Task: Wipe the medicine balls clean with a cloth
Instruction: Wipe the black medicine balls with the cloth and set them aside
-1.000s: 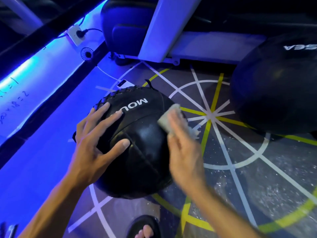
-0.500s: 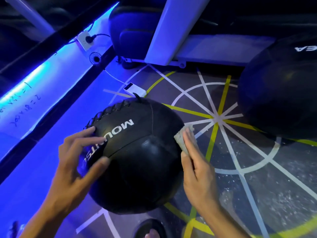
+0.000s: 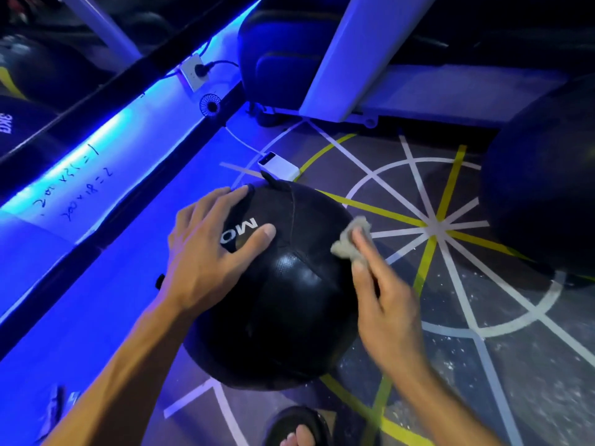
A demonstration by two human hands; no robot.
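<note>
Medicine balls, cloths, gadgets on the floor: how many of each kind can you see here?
Medicine balls on the floor: 2, the ball being wiped and a second ball at the right edge
Cloths: 1, the cloth pressed on the ball by the right hand; the left hand steadies the ball
Power banks: 1
Small fans: 1
Total: 5

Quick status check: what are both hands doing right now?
Left hand spread flat on medicine ball. Right hand presses cloth on its right side. Nothing in the way.
</note>
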